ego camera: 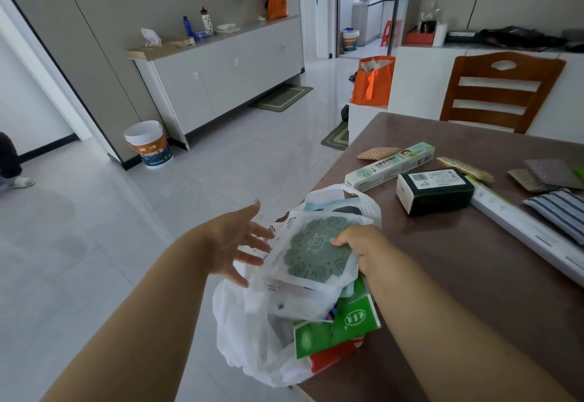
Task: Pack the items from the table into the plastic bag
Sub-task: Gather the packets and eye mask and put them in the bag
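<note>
A white plastic bag [249, 332] hangs over the near left edge of the brown table [458, 275], with a green packet [335, 325] and other items showing in its mouth. My right hand [363, 243] grips a clear pouch holding a green lace-patterned mat [316, 253] over the bag's opening. My left hand [240, 240] is spread open just left of the pouch, fingers apart, holding nothing. On the table lie a long white-green box [392, 166], a dark green box [436, 191], a long white box [531, 227] and several small cloths and pads.
A brown wooden chair [499, 91] stands at the table's far side. An orange bag [374, 80] sits on a low white stand beyond the table. A white bucket [148, 144] stands on the tiled floor by the grey sideboard [227, 72].
</note>
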